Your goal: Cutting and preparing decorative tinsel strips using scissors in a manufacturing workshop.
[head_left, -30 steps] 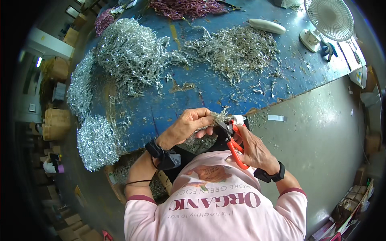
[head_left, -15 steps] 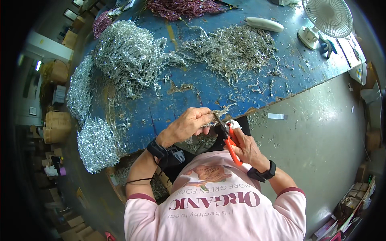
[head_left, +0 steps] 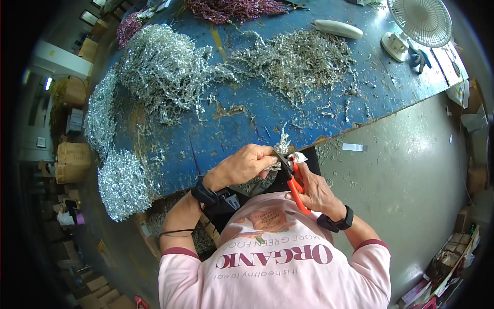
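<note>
Close in, nearest first:
Right hand: the right hand [head_left: 315,189] is clenched around the orange-handled cutters [head_left: 295,184], whose dark blades point up and left toward the sprig
Left hand: the left hand [head_left: 247,164] is closed on a small silver glittery sprig [head_left: 282,147], pinching its lower end between fingers and thumb
Sprig position: it stands up from the left fingertips, just above and between the two hands, with the cutter blades touching or just beside its base; which of the two I cannot tell
Wrists: a dark band sits on each wrist, with a black box-like device [head_left: 226,200] by the left forearm
Table edge: both hands hover over the near edge of the blue worktable [head_left: 226,139], above a dark patch below it
Left side: heaps of silver glittery trimmings [head_left: 121,185] lie along the table's left edge and spread up into a larger silver pile [head_left: 164,67]
Middle: a duller grey-green pile of cut sprigs [head_left: 296,59] lies well apart from the hands
Far end: a purple bunch [head_left: 231,9], a white oblong object [head_left: 338,29] and a small white desk fan [head_left: 419,23] sit at the far side
</note>
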Tool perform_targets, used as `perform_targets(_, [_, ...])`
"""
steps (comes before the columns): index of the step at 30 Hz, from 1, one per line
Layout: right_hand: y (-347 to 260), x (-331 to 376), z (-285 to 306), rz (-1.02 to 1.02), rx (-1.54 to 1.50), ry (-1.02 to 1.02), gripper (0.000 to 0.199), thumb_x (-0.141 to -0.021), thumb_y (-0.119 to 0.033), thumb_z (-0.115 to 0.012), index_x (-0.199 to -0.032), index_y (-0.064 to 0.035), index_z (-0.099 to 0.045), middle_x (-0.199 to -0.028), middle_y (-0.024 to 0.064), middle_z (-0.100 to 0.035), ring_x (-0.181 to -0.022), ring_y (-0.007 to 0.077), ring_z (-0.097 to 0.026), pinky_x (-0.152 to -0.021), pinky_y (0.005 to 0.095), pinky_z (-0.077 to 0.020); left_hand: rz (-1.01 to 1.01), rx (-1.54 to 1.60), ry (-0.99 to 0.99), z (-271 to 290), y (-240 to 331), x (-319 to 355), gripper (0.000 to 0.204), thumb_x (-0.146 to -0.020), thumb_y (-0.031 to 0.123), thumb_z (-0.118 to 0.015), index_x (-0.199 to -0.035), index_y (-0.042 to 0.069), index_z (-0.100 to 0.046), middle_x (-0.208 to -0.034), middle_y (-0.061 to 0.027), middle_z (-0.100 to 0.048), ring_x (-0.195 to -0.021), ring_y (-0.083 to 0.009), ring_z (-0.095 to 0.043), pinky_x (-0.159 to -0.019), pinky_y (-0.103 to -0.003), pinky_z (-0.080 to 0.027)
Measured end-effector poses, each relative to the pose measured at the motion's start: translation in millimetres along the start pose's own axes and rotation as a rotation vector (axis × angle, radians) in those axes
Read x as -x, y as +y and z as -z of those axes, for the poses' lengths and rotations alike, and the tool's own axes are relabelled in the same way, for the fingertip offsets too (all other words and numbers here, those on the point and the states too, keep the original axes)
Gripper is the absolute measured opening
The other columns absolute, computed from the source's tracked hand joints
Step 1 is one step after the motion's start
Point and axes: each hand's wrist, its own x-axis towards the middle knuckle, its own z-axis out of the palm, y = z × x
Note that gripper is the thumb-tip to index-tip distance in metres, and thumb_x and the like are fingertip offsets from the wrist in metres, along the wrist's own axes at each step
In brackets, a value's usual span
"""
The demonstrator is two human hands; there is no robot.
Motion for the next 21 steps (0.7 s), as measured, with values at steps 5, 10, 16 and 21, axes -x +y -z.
perform_targets(5, [11, -4, -3, 0.032, -0.004, 0.026, 0.06, -0.076, -0.051, -0.069, -0.103, -0.0028, -0.046, -0.067, 0.012, -0.055, -0.06, 0.0338, -0.059, -0.055, 0.0398, -0.0453, -0.026, 0.012, 0.001, 3, 0, 0, 0.028, -0.095, 0.025, -0.047, -0.101, 0.004, -0.064, -0.063, 0.0012, -0.058, -0.052, -0.0042, -0.045, -0.048, -0.022, -0.035])
perform_targets(10, [17, -6, -11, 0.104, -0.009, 0.107, 0.045, -0.081, -0.041, -0.069, -0.091, -0.0024, -0.049, -0.064, 0.0148, -0.053, -0.056, 0.0318, -0.056, -0.053, 0.0364, -0.0436, 0.003, -0.008, 0.066, 6, -4, 3, 0.028, -0.095, 0.023, -0.048, -0.096, 0.0, -0.064, -0.065, -0.0005, -0.058, -0.055, -0.006, -0.049, -0.053, -0.024, -0.041])
perform_targets(16, [3, -5, -9, 0.047, -0.286, 0.077, 0.034, -0.082, -0.031, -0.07, -0.085, -0.0007, -0.053, -0.062, 0.0123, -0.05, -0.051, 0.0246, -0.043, -0.052, 0.0314, -0.0395, -0.234, 0.339, 0.32, -12, -41, 2, 0.029, -0.096, 0.026, -0.049, -0.102, 0.002, -0.063, -0.075, -0.0006, -0.061, -0.057, -0.0026, -0.046, -0.051, -0.018, -0.037])
perform_targets(21, [0, -5, -1, -0.007, -0.183, -0.079, 0.051, -0.08, -0.043, -0.068, -0.101, -0.0006, -0.049, -0.069, 0.0168, -0.053, -0.061, 0.0321, -0.054, -0.06, 0.0378, -0.0427, -0.12, 0.281, 0.29, -12, -39, 11, 0.028, -0.097, 0.024, -0.049, -0.103, 0.002, -0.063, -0.075, -0.0002, -0.061, -0.058, -0.0035, -0.048, -0.052, -0.019, -0.039])
